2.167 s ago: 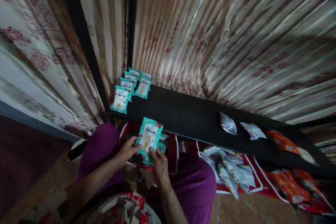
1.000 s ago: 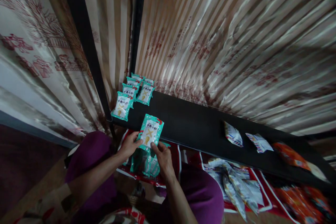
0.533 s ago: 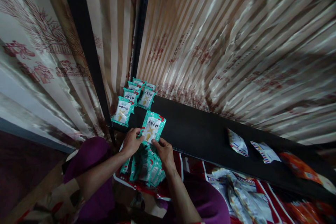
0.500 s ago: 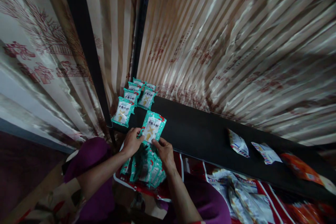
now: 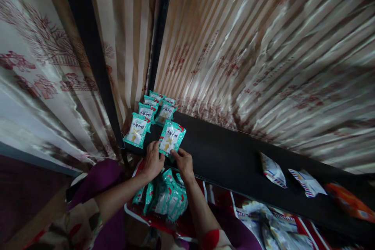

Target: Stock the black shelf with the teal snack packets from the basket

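A teal snack packet (image 5: 171, 137) lies on the black shelf (image 5: 222, 156), near its front left corner. My left hand (image 5: 154, 160) pinches its lower left edge and my right hand (image 5: 183, 161) pinches its lower right edge. Several more teal packets (image 5: 149, 115) lie in rows behind it in the shelf's left corner. Below my hands a heap of the same teal packets (image 5: 166, 197) rests in a red and white bag on my lap.
White striped packets (image 5: 274, 170) and an orange packet (image 5: 350, 203) lie further right on the shelf. More silver packets (image 5: 263, 226) sit in a bag below the shelf. Striped curtains (image 5: 249, 47) hang behind, with black posts (image 5: 88, 54) at the left.
Both hands carried the teal packet up from my lap and forward onto the shelf, beside the rows lying there. The view shifted down and left a little.
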`<state>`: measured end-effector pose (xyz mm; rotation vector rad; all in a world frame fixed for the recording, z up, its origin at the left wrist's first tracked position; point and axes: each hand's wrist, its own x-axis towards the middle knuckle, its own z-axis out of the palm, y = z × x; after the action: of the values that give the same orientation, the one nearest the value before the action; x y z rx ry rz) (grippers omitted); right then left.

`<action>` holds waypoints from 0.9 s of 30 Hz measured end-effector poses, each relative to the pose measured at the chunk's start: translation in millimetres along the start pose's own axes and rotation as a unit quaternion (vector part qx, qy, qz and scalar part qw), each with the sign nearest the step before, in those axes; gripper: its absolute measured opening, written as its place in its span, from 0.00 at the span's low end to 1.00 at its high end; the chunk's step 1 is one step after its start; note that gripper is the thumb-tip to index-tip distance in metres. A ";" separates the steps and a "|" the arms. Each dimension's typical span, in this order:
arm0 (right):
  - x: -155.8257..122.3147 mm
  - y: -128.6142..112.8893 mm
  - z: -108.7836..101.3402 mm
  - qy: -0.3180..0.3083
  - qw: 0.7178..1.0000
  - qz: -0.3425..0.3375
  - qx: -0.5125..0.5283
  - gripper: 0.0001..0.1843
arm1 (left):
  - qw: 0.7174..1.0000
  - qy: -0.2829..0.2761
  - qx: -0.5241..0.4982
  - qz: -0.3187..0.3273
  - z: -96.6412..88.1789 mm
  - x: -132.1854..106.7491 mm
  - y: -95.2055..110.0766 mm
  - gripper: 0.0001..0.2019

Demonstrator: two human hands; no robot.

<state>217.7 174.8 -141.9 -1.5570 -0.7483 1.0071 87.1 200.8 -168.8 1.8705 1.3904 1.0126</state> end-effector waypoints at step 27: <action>77.4 6.6 38.9 0.015 0.997 -0.052 -0.047 0.20 | 0.993 -0.049 0.078 0.076 8.3 45.6 -7.7 0.29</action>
<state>216.8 257.9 -167.2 -1.5921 -0.8576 0.8817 97.6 246.6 -169.2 2.1376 1.3190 0.8932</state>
